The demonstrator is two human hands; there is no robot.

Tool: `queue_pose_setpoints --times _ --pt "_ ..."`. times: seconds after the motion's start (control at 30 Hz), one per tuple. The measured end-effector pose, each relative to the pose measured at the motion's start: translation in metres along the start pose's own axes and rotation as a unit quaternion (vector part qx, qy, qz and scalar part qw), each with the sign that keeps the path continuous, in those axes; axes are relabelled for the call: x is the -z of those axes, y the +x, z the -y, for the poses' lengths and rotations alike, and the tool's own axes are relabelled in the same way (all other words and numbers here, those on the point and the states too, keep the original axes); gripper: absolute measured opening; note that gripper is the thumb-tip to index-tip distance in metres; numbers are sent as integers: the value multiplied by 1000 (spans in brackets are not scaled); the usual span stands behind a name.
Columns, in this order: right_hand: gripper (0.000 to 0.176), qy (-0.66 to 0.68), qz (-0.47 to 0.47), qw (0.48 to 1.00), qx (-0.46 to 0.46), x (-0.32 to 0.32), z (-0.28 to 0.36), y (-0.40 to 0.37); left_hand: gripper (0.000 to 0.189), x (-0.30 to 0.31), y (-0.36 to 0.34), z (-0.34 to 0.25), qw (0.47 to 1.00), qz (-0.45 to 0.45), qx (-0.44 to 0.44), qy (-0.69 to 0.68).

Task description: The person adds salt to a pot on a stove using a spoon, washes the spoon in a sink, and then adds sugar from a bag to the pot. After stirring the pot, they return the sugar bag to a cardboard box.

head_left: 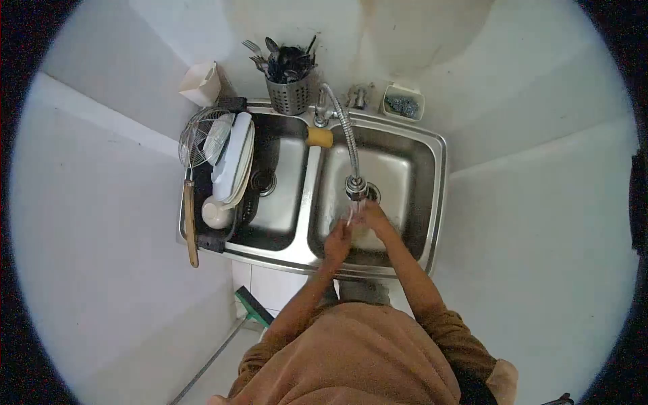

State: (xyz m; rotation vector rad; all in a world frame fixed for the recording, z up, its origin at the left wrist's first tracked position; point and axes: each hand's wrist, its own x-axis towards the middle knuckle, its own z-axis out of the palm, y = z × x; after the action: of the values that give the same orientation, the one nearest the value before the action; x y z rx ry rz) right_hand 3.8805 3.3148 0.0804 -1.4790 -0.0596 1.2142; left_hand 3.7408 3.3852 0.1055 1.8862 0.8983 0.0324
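Both my hands are over the right basin [398, 162] of the steel sink, just below the spray head [356, 188] of the flexible faucet [345, 125]. My left hand [338, 241] is closed, its fingers round something small and pale that I cannot make out. Close beside it, my right hand [373, 217] is at the water stream, touching or nearly touching the same pale thing. Its fingers are smeared and partly hidden by the spray head. Water and the hands hide most of what is between them.
In the left basin [287, 175], a rack holds white plates [233, 158], a white cup [216, 213] and a wire skimmer [190, 209]. Behind stand a cutlery holder [289, 98] and a scourer tub [403, 102]. A yellow sponge [320, 138] lies on the divider. Walls close in on both sides.
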Motion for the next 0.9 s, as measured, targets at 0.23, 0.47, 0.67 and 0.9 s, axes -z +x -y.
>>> queue_pose_setpoints --times 0.23,0.47,0.67,0.9 --pt "21 83 -137 976 149 -7 76 -38 30 -18 75 -10 983 93 -152 36" --pt "17 22 -207 955 211 7 117 -34 27 -17 45 -4 981 29 -190 -21" --pt "19 -96 -258 911 306 -20 255 -78 20 -22 60 57 935 -145 -324 -1" --pt "23 -187 -215 826 486 -90 403 -93 31 -18 49 91 992 -3 -93 -88"
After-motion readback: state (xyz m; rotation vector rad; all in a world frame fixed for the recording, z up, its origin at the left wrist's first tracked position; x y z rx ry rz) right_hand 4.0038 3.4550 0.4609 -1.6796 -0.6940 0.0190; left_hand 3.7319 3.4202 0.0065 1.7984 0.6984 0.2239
